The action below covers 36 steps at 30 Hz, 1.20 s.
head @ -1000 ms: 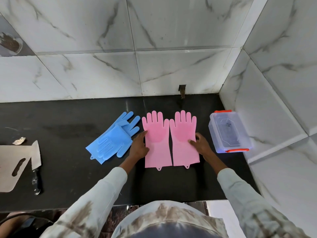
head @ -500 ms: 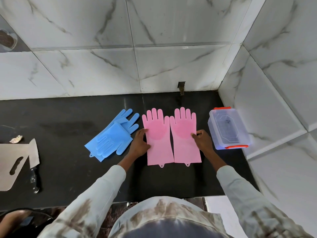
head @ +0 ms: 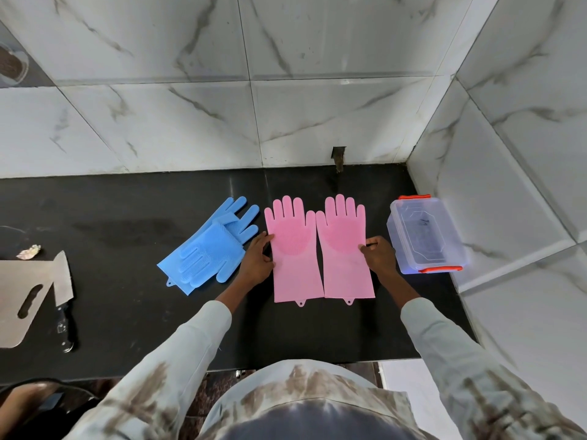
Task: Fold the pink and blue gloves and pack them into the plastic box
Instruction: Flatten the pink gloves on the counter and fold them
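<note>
Left hand [head: 257, 263] | touching pink gloves' [head: 295, 249] left edge; right hand [head: 379, 257] | right edge

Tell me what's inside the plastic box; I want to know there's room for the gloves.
The plastic box, lid shut, looks empty through its clear top; only a dark mark shows. Reflections hide the corners.

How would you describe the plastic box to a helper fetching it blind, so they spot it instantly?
On the black counter, go to the right corner by the marble wall. Right of the two pink gloves sits the plastic box: the only clear lidded container, with orange clips.
</note>
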### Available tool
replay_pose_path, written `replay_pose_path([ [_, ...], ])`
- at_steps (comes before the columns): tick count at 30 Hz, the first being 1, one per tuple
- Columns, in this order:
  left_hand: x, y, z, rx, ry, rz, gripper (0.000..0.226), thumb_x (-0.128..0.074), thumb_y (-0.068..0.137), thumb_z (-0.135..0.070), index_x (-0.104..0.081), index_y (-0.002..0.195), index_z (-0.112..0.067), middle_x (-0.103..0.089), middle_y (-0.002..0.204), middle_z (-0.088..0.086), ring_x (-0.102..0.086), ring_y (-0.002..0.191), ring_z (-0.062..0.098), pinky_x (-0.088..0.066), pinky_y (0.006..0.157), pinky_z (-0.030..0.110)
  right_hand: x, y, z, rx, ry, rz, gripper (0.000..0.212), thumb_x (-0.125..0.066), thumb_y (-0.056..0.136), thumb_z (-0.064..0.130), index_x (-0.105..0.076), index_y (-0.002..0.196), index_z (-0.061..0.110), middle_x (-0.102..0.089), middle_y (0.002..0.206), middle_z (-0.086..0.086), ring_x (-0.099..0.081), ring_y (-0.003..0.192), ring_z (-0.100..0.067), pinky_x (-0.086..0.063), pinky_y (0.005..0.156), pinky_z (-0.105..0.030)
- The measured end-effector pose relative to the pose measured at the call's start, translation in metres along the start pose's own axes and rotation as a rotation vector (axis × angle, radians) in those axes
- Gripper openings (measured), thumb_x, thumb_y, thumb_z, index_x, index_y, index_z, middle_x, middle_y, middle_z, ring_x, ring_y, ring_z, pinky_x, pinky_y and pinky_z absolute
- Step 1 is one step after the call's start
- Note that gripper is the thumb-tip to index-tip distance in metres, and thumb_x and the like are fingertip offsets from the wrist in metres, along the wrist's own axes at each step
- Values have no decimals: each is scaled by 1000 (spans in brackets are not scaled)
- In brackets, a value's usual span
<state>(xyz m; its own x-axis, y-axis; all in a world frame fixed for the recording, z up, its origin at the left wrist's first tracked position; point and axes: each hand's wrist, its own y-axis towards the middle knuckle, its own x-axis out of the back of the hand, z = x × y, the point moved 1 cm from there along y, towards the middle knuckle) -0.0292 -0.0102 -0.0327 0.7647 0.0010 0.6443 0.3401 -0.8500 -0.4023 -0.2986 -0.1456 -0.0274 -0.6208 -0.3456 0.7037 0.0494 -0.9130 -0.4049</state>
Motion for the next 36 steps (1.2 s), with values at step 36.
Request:
replay_pose_path([
  [36, 4, 5, -3, 81, -373, -93, 47, -62, 106, -6, -56, 150, -20, -51, 157, 5, -69, 95, 21, -53, 74, 15, 9, 11, 24, -44, 360, 165, 40, -61, 106, 23, -53, 141, 7, -61, 142, -16, -61, 129, -37, -47, 117, -52],
])
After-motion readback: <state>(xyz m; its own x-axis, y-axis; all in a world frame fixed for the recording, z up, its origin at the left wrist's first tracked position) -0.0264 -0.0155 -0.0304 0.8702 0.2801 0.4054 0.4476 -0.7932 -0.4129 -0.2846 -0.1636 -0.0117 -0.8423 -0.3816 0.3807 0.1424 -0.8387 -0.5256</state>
